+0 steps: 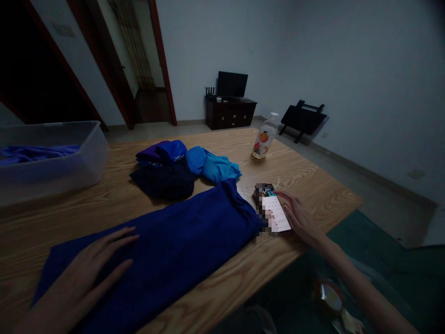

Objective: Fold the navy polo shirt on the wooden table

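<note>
1. Upper left of the frame: clear plastic storage bin on the wooden table, holding a crumpled blue cloth; bin cut off by the left edge.
2. Centre, toward the top: pile of folded clothes, namely a purple-and-blue piece, a black one and a light blue one, lying just beside each other.
3. Right of the pile: clear bottle with an orange fruit label, standing upright, contents too dim to judge.
4. Lower centre: dark blue garment spread flat on the table, long axis running from lower left up to centre right, bunched end pointing toward the phone.
5. Lower left: left hand lying flat on the garment, fingers spread, palm down, nothing clasped.
6. Centre right: right hand open, fingertips touching the lit smartphone that lies flat near the table edge; nothing gripped.
7. Left part of the phone screen pixelated, unreadable.
8. Bottom right: round shiny object below the table, too dark to identify.
</note>
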A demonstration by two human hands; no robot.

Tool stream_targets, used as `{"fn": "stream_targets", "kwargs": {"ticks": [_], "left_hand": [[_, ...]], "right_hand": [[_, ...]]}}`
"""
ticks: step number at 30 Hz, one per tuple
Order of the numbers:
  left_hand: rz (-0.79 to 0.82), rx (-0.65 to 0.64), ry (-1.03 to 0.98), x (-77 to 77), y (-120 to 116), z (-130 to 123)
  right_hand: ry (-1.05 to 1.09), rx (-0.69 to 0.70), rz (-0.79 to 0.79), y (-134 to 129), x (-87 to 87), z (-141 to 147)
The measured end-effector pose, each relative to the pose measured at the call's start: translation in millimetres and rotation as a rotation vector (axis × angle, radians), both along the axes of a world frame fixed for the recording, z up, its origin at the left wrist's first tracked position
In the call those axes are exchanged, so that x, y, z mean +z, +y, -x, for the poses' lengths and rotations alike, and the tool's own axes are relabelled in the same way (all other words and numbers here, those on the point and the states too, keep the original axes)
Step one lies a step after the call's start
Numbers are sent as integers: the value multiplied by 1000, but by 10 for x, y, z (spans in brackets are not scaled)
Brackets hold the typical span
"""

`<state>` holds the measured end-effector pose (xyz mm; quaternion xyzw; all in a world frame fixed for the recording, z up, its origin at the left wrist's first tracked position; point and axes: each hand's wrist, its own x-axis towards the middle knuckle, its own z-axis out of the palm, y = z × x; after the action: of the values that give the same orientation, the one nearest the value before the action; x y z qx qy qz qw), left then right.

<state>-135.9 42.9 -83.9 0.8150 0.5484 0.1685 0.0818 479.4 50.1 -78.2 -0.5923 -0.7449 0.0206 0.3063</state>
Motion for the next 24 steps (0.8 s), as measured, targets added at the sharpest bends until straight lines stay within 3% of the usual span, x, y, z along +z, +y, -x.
{"fn": "stream_targets", "kwargs": {"ticks": [4, 10, 24], "left_hand": [[47, -33, -49, 38, 239, -279], [35, -23, -73, 205, 374, -628], [66, -10, -90, -59, 446, -512]], "right_hand": [[62, -54, -41, -49, 10, 8], [69, -88, -34, -101, -13, 14], [53, -77, -7, -82, -123, 6]]}}
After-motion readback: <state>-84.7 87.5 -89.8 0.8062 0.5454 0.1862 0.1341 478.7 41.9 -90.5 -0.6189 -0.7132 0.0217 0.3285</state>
